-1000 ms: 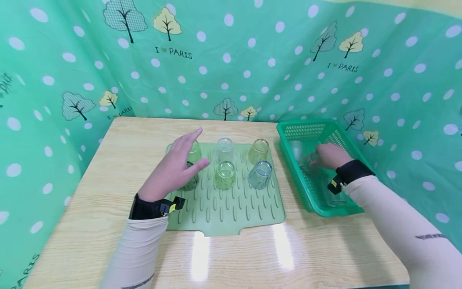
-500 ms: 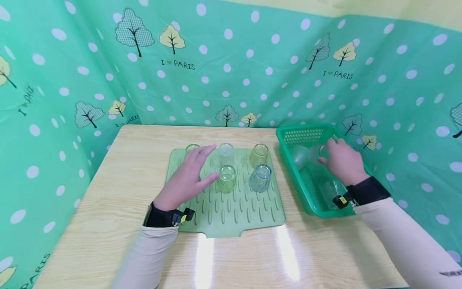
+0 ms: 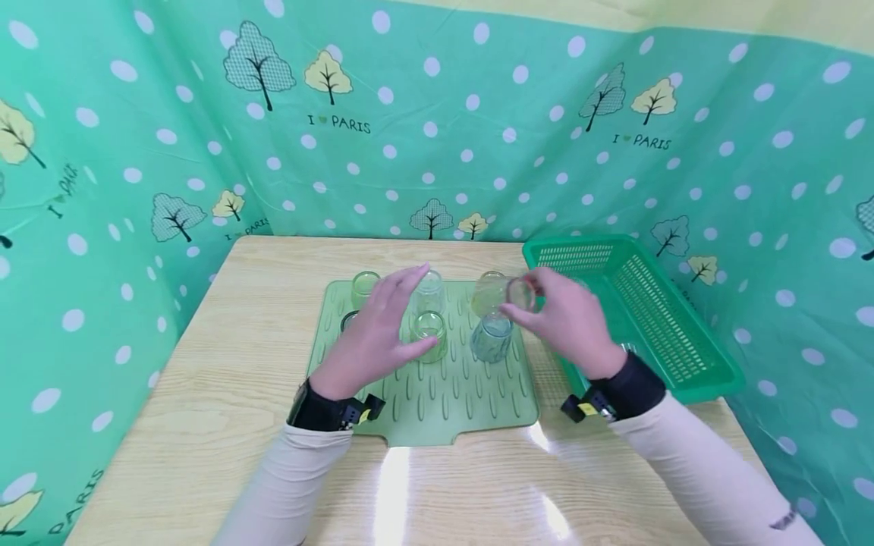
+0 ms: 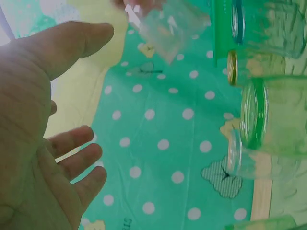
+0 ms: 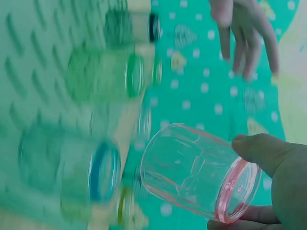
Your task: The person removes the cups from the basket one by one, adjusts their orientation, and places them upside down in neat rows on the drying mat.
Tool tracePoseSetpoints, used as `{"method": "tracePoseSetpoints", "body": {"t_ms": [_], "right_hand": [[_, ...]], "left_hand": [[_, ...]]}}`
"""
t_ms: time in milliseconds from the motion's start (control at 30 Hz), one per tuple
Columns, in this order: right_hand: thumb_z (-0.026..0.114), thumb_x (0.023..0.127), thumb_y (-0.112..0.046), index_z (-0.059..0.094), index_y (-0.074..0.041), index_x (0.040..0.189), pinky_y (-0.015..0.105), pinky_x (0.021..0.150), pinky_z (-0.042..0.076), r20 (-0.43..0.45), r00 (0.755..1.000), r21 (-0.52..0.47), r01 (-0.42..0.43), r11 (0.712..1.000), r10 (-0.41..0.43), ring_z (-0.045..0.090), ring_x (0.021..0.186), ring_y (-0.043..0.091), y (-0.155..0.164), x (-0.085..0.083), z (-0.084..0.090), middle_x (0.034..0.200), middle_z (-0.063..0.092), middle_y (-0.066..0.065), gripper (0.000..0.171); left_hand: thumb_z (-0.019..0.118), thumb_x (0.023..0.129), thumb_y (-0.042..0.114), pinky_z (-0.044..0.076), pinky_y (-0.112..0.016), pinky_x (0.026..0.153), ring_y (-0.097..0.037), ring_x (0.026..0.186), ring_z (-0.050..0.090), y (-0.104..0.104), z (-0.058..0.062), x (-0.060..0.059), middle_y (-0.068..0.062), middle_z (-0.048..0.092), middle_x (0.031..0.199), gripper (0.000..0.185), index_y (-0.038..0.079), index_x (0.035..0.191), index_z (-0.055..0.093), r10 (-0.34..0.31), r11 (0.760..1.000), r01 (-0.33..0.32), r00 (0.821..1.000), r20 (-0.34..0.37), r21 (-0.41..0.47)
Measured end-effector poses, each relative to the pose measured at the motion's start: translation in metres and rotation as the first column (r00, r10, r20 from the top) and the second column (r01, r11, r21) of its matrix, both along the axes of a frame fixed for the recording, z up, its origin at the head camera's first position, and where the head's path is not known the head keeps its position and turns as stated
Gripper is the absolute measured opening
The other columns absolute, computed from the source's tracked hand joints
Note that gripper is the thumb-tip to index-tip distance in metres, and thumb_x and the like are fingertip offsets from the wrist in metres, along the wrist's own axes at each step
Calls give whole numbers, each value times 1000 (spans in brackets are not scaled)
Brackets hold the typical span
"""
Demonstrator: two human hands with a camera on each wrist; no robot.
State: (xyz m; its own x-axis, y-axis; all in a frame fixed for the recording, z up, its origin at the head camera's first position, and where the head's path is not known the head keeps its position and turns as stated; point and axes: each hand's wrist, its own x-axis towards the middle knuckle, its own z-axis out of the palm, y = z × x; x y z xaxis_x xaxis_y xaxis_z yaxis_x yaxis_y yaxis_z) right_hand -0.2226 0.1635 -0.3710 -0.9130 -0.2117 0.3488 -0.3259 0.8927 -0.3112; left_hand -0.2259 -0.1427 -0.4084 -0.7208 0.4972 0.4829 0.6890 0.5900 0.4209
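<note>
- Head view: right hand (image 3: 570, 322) holds a clear glass (image 3: 520, 293) over the far right part of the green mat (image 3: 437, 394), fingers curled round it. The glass lies on its side, long axis roughly left–right, one round end facing the camera; which end is the mouth cannot be told here.
- Head view: the glass sits just left of the right fingertips, above and close to the yellow glass (image 3: 486, 292) and the blue glass (image 3: 492, 337) standing on the mat. Touching or apart: cannot tell.
- Head view: left hand (image 3: 382, 334) hovers over the middle left of the mat, fingers straight and spread, holding nothing. It is close to the light green glass (image 3: 430, 334). The right hand is the one with the held glass; the left is well apart from it.
- Head view: green basket (image 3: 649, 318) stands on the surface (image 3: 225, 425) right of the mat.
- Left wrist view: left palm (image 4: 29, 143) open, fingers relaxed, nothing in it. The held glass (image 4: 168, 26) shows at the top, blurred, away from this hand.
- Right wrist view: thumb and fingers (image 5: 271, 153) pinch the pink-tinted base end of the glass (image 5: 196, 170); its open mouth points away from the hand, toward the glasses on the mat. The left hand (image 5: 244, 33) shows beyond, fingers spread.
</note>
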Motion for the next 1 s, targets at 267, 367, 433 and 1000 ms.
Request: {"method": "tracePoseSetpoints", "body": {"t_ms": [267,367,433,1000], "right_hand": [[83,87,-45,67,-9,111,32,55,50,-13,993,-41,-115,993,114,61,69,16,-47,5,-15,90,69,3,47],[82,88,-45,67,-10,109,29,53,48,-10,989,-55,-145,988,145,57,67,14,-57,5,-20,88,68,2,44],[81,88,-44,66,-10,108,28,53,47,-4,987,-67,-162,984,162,55,67,13,-63,5,-23,86,66,0,42],[81,88,-47,68,-13,114,26,60,48,-7,957,-67,-290,955,291,58,73,11,-85,4,-31,88,65,-5,44]], "left_hand": [[89,81,38,38,-49,119,-31,146,37,20,-3,3,-14,38,159,106,16,163,26,-67,996,63,996,-63,-64],[89,81,39,37,-47,120,-30,147,36,24,-5,4,-14,39,158,104,15,162,29,-76,994,70,994,-75,-80],[89,81,38,36,-46,121,-30,147,37,26,-6,4,-13,40,157,103,15,162,30,-76,994,69,994,-77,-87],[86,78,25,47,-44,110,-30,126,53,17,-4,1,-8,61,132,84,10,151,47,-1,990,-8,998,-63,-140]]}}
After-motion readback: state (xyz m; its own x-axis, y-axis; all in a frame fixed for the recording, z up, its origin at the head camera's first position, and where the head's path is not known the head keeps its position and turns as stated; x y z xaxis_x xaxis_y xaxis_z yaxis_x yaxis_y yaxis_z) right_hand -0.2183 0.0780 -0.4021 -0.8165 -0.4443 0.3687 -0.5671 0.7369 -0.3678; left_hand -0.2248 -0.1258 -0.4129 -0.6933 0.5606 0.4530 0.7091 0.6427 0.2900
